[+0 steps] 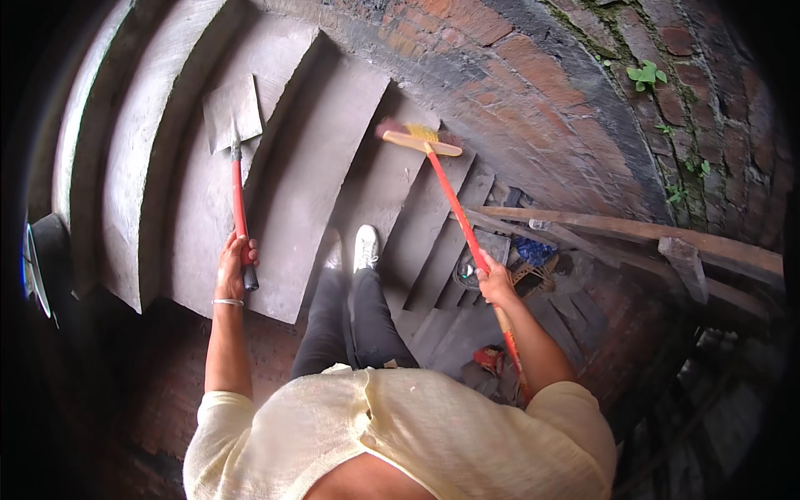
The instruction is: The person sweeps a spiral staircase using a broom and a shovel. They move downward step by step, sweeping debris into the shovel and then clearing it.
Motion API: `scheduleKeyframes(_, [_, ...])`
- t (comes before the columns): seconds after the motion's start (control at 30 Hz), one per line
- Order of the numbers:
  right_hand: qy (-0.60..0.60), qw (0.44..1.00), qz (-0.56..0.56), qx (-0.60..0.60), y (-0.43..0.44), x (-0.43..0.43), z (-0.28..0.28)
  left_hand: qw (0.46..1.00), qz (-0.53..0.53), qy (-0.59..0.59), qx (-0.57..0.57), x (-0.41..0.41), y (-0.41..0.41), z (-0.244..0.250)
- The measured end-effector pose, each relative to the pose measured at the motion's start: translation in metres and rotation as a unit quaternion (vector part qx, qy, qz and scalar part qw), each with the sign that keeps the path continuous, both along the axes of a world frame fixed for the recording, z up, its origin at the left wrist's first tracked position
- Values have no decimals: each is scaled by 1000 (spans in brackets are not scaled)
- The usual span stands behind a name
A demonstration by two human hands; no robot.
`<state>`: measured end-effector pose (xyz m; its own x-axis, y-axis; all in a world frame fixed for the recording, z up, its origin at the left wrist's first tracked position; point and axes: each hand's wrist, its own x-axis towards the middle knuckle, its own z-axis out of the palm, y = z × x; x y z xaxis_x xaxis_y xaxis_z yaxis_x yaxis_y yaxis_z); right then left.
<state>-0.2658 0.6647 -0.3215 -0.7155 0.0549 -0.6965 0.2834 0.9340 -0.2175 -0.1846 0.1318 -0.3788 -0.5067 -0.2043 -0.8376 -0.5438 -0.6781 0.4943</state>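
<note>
My left hand is closed around the red and black handle of a small flat-bladed shovel. Its square metal blade points up the picture, over a concrete stair tread. My right hand grips the red pole of a push broom. The broom's pale wooden head, with yellow and dark red bristles, is over the steps beside the brick wall; the bristles look blurred. Whether either tool touches the concrete I cannot tell. The lower end of the pole runs under my right forearm.
Concrete stairs curve beside a brick wall. My white shoes are on the steps. Wooden beams cross at the right, near a blue plastic bag and mixed clutter. A red packet lies lower down. The stairs' left side has an open edge.
</note>
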Motion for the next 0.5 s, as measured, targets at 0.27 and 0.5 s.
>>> scheduleKeyframes(0.27, [-9, 999, 12, 45, -81, -47, -79, 1000, -19, -6, -4, -6, 5, 3])
scheduleKeyframes(0.5, [-43, 995, -88, -10, -87, -51, 5, 1000, -12, -7, 1, 12, -13, 2])
